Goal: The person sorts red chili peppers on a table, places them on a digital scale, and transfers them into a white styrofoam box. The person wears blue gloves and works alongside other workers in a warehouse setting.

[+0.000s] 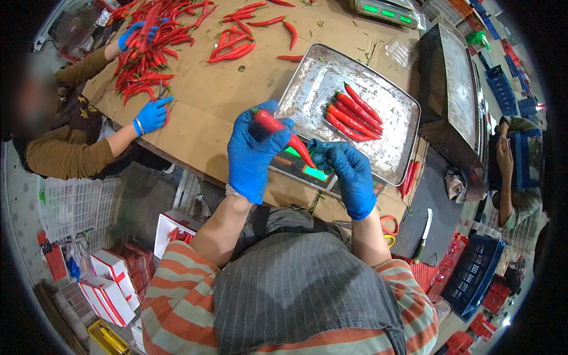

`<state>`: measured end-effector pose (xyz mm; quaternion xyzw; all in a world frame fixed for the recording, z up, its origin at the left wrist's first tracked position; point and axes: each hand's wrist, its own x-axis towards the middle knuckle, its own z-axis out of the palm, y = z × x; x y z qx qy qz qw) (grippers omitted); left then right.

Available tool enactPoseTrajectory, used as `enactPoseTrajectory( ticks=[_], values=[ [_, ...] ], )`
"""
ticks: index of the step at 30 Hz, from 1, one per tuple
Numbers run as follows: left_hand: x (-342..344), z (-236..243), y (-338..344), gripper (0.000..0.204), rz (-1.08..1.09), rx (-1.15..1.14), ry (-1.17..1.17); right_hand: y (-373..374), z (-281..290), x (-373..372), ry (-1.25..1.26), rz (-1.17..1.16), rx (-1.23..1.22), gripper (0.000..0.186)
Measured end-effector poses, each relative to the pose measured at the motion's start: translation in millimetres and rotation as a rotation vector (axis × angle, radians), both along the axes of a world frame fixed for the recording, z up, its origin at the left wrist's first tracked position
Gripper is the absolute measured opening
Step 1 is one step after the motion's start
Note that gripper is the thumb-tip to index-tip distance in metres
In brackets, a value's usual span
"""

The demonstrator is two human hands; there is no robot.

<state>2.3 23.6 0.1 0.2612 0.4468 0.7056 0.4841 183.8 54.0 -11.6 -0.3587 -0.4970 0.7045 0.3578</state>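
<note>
Dark grey pinstriped cloth apron up front, nearest of all, and out past it come two blue-gloved hands! On one side, the left hand has its fingers wrapped around a long, glossy red chilli pepper, stem end up, tip slanting down toward the other side. Over by that tip, the right hand has its fingers bunched together, right beside the pepper; whether they pinch it, I can't tell from here.

Now the score, as I judge it: a small group of slim red chillies lies side by side on the worn, rectangular metal tray, just beyond the right hand, so a portion looks sorted already. Plenty appears left, though! Well beyond the left hand, off to its left, a big tangled heap of red chillies spreads over the cardboard-covered counter, with loose red chillies strewn ahead of that hand. A co-worker's blue-gloved hand is at the heap's near edge.

And the writing? A green-lit scale display glows between the two hands, just below the pepper's tip, and a second green-lit scale sits far beyond the right hand; their characters are too small to call. No brand or label reads clearly.
</note>
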Motion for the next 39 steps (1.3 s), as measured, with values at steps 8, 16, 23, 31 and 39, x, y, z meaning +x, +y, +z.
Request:
enactPoseTrajectory(
  ticks=[8, 16, 23, 31, 39],
  values=[
    [18, -10, -9, 0.040, -0.173, 0.062, 0.150, 0, -3, 9, -0.117, 0.077, -0.047, 0.028],
    [-11, -32, 11, 0.037, -0.041, 0.025, 0.245, 60, -26, 52, -0.763, -0.438, 0.741, 0.029],
    [-40, -65, 39, 0.031, 0.020, -0.025, 0.352, 63, -22, 53, -0.840, -0.421, 0.822, 0.032],
    [-103, -129, 168, 0.026, 0.052, -0.203, 0.982, 33, -12, 63, -0.758, -0.556, 0.827, 0.028],
    [-77, -117, 229, 0.053, -0.137, -0.472, 1.432, 18, -14, 48, -0.674, -0.516, 0.847, 0.028]
  ],
)
